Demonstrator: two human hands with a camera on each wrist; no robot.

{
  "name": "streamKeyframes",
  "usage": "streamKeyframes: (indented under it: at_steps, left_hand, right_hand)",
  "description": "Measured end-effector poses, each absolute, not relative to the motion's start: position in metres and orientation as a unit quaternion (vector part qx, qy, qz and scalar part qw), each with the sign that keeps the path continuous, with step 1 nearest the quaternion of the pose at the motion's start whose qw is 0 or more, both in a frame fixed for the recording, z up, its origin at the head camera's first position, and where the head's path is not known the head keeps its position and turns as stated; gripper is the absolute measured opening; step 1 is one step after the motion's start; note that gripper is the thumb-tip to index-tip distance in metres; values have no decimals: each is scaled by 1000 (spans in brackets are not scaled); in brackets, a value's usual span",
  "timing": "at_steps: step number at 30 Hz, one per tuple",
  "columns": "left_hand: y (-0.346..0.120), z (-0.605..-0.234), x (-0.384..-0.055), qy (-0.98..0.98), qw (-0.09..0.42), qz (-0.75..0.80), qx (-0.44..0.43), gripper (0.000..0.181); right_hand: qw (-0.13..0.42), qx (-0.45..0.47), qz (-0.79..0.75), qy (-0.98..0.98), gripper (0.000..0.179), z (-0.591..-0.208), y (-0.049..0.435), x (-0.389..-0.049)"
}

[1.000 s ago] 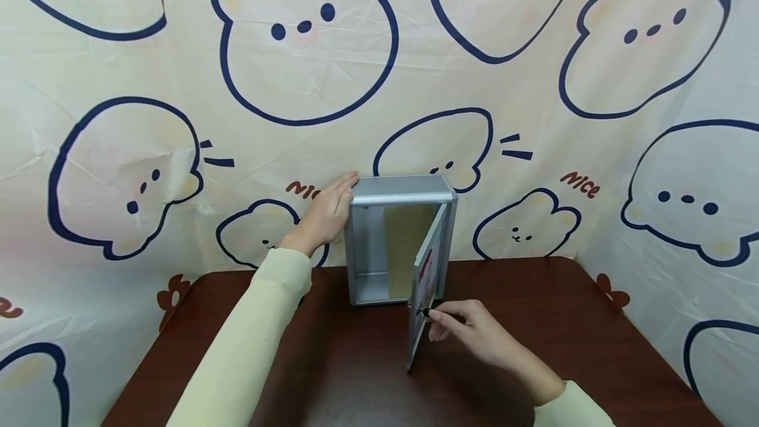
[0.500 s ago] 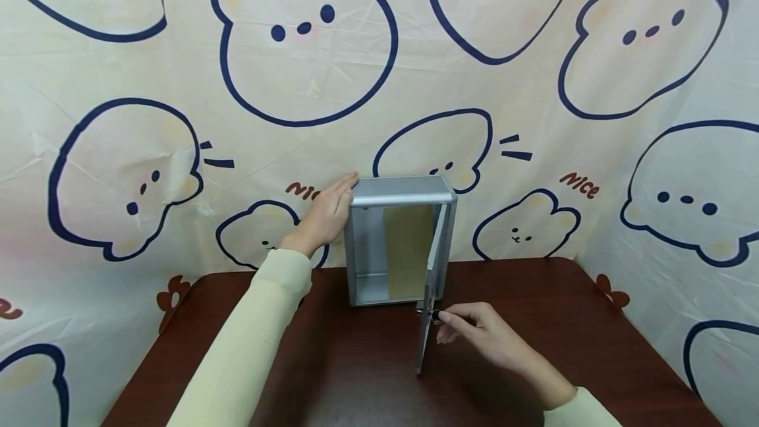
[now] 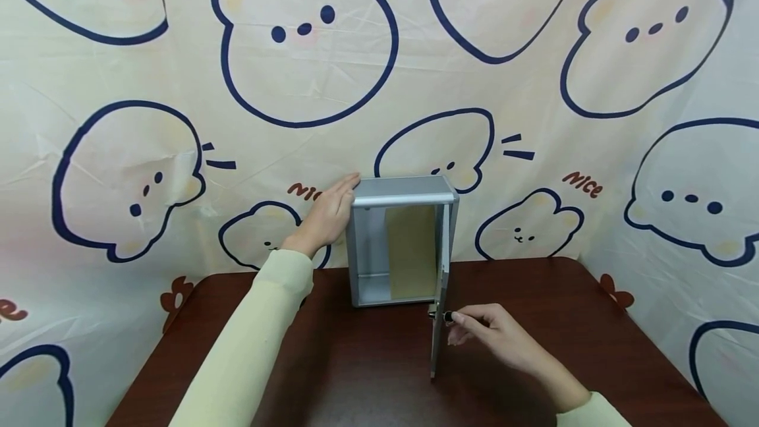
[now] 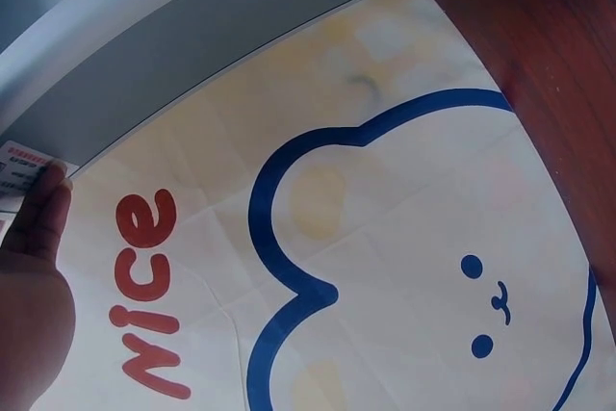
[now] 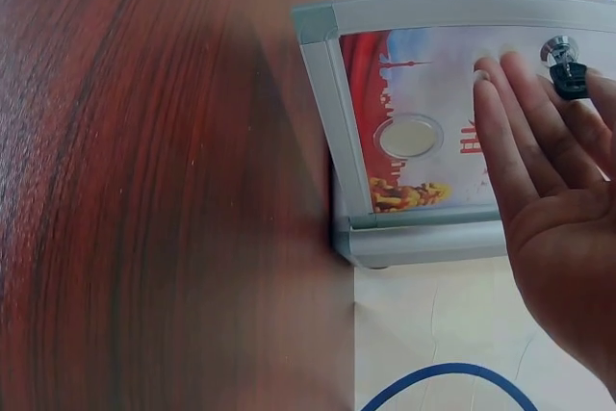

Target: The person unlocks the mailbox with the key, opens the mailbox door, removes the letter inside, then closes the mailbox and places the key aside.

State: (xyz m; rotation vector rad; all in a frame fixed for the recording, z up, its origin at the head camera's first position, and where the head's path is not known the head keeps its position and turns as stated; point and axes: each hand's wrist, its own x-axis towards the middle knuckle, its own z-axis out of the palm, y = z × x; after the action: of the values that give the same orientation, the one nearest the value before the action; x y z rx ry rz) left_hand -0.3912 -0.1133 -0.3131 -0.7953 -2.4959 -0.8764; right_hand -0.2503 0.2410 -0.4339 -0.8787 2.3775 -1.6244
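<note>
A cream cloth (image 3: 409, 84) printed with blue-outlined bears hangs behind a dark red-brown tabletop (image 3: 356, 374), where a silver-framed box (image 3: 403, 199) stands upright near the far edge, its front facing the person. Its door (image 5: 448, 74), hinged at the box's right side, stands well out from the opening, nearly edge-on in the head view, its printed face turned right. The left hand (image 3: 323, 217) lies with straight fingers at the box's upper left edge, grasping nothing; light, steady pressure there should stop the box sliding or tipping while the door is worked. The right hand (image 3: 501, 340) grasps by thumb and finger at the round lock (image 5: 558, 46) near the door's free edge, pinching the black-headed key (image 5: 570, 82) set in it. The safest handling is probably to guide the door along its hinge arc with the key held straight, since a sideways pull could bend the key or drag the box askew. On the door's inner side, the lock's catch (image 3: 432, 310) is too small to make out clearly.
</note>
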Motion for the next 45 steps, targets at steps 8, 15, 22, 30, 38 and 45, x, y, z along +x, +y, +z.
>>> streamKeyframes:
  at_steps: [8, 15, 22, 30, 38, 45]
  left_hand:
    - [-113, -312, -390, -890, 186, -311, -278, 55]
    - [-113, -313, -392, -889, 189, -308, -282, 55]
    - [-114, -311, -391, -891, 188, -305, -278, 55]
    - [-113, -311, -390, -891, 184, -311, -277, 55]
    - [-113, -311, -389, -889, 185, -312, -278, 55]
    - [-113, -312, -390, -889, 186, -311, -279, 55]
  right_hand:
    - [70, -300, -548, 778, 29, -436, 248, -252]
    - [73, -294, -552, 777, 29, -437, 255, -253]
    - [69, -291, -554, 777, 30, -437, 260, -251]
    - [73, -282, -562, 774, 31, -437, 270, -250]
    - [70, -278, -562, 776, 32, -438, 273, -251]
    - [70, -279, -564, 774, 32, -438, 274, -250]
